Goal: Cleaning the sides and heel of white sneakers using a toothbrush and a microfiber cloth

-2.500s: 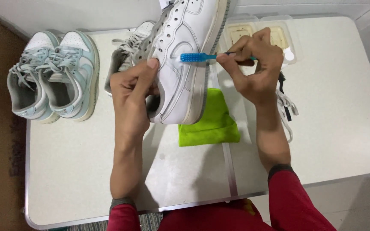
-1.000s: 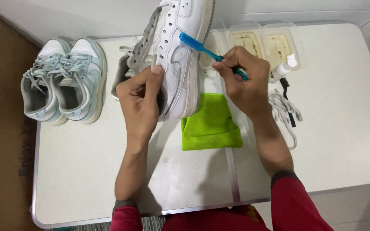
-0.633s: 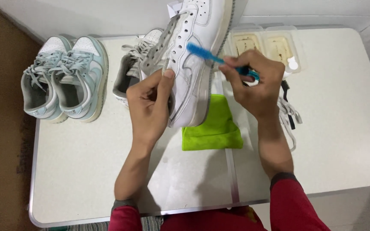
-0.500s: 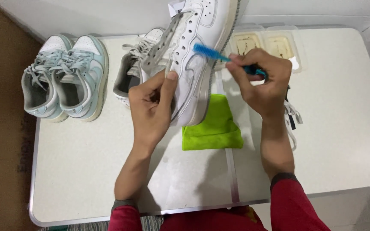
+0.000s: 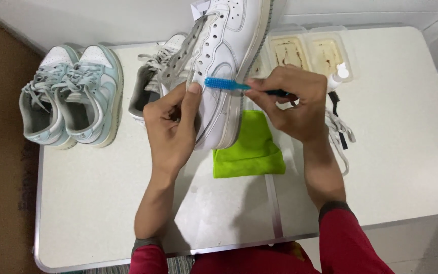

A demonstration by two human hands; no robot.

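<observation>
The counter point(image 5: 406, 167), a pale folding top with a metal seam down its middle, is carrying everything here. Largest on it is the white leather sneaker point(image 5: 224, 66), which the person is holding up off the surface, toe pointing away, sole edge turned to the right. Compared with half a second ago, the blue brush point(image 5: 229, 85) has been moving down from the forefoot toward the smooth side panel, and its bristled head is now lying flat across the panel near the left thumb; the scrubbing seems to be working along the side toward the heel.

The left hand point(image 5: 171, 129) is gripping the sneaker at its collar, fingers point(image 5: 194, 90) closed around the upper. The right hand point(image 5: 292, 104) is pinching the slim brush handle, its fingers closed on it.

To the left, a pair of pale blue and white sneakers point(image 5: 72, 101) is sitting side by side, laced. Behind the held shoe, a second white sneaker point(image 5: 148, 86) is resting on the counter. A soft lime-green cloth point(image 5: 252, 152) is lying folded under the work. Further back, two clear plastic trays point(image 5: 305, 50) are holding murky brownish liquid, with a small white-capped bottle point(image 5: 338, 76) and loose white laces point(image 5: 340, 134) beside them.
</observation>
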